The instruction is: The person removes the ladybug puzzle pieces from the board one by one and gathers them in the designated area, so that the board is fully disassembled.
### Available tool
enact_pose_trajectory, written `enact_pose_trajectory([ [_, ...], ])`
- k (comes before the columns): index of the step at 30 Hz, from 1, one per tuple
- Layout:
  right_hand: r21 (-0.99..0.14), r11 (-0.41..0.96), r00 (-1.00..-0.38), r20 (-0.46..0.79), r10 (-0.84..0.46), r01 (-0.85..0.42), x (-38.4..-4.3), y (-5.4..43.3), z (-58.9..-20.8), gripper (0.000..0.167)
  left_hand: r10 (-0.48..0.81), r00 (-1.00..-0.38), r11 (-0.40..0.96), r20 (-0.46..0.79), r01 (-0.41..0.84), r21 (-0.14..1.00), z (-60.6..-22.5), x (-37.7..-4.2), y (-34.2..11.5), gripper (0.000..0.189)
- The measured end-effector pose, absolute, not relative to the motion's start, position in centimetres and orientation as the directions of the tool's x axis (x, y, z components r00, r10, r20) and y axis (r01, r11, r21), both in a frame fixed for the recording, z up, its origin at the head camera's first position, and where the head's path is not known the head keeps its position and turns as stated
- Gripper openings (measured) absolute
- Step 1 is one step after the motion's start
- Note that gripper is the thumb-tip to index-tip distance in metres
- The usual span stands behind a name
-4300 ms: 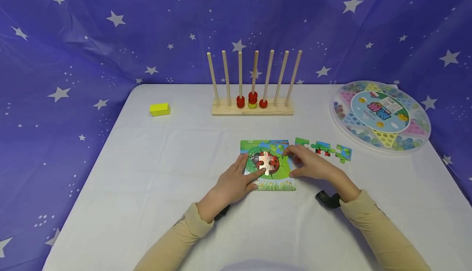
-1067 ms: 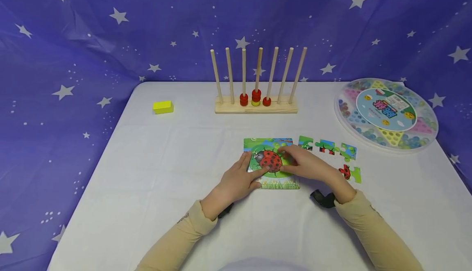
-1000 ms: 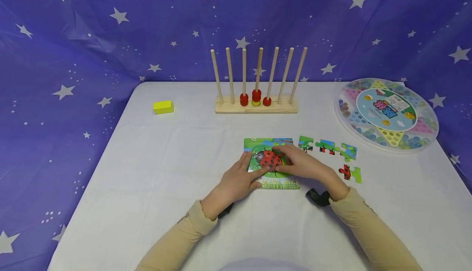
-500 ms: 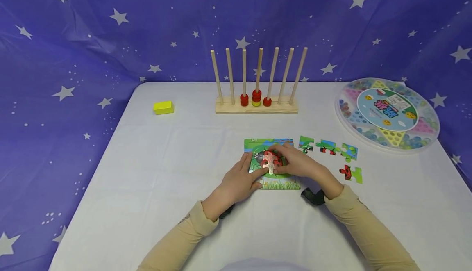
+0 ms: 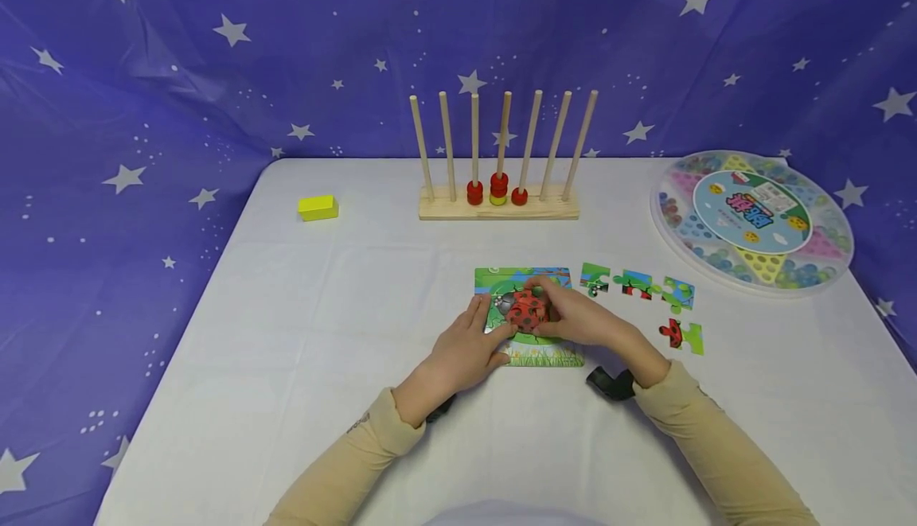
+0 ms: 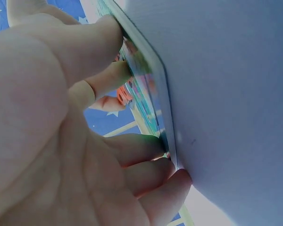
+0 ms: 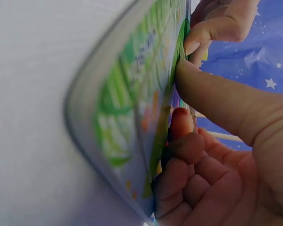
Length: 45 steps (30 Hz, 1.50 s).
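A puzzle board (image 5: 544,357) with a ladybug picture lies on the white table. My left hand (image 5: 462,351) rests on its left side, fingers spread and fairly straight; in the left wrist view the thumb (image 6: 96,44) touches the near edge. Over the ladybug, my right hand (image 5: 583,315) pinches a red spotted puzzle piece (image 5: 526,309) between thumb and index finger. The right wrist view shows the thumb (image 7: 217,96) against the thin edge of that piece, close to the board. How far the piece sits in its place is hidden by the fingers.
Right of the board lie several loose puzzle pieces, including a blue-green one (image 5: 636,284) and a red-green one (image 5: 680,336). Behind stand a wooden peg rack (image 5: 497,209) with red and yellow beads, a yellow block (image 5: 318,208) and a round marble game box (image 5: 752,224).
From the board's right edge, my right hand has moved left over the ladybug. A bright reflection on the middle piece has come and gone. The left hand has stayed nearly still.
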State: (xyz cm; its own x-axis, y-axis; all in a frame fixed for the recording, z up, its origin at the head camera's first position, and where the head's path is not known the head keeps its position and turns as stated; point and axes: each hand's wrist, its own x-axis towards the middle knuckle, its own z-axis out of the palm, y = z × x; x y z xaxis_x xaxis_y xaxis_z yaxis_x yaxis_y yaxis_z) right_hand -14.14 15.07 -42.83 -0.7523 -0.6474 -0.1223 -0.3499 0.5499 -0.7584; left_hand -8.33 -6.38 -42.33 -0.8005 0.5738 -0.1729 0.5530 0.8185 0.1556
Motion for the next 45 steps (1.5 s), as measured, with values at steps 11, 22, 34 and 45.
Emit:
enact_pose_trajectory([
  [11, -0.795, 0.55, -0.82, -0.123, -0.559, -0.256, -14.0, 17.1, -42.6, 0.065, 0.571, -0.8, 0.82, -0.182, 0.548, 0.165, -42.4, -8.4, -6.3, 0.05],
  [22, -0.81, 0.565, -0.867, -0.16, -0.471, -0.157, -12.8, 24.6, -41.9, 0.064, 0.563, -0.804, 0.826, -0.19, 0.54, 0.16, -42.4, -8.2, -6.2, 0.049],
  [34, -0.756, 0.634, -0.882, -0.176, -0.436, -0.162, -11.5, 28.8, -42.5, 0.061, 0.559, -0.805, 0.829, -0.198, 0.535, 0.163, -42.4, -8.2, -6.2, 0.049],
  [45, -0.71, 0.686, -0.896, -0.188, -0.402, -0.158, -11.7, 27.7, -42.1, 0.063, 0.557, -0.808, 0.829, -0.194, 0.525, 0.191, -42.4, -8.3, -6.3, 0.05],
])
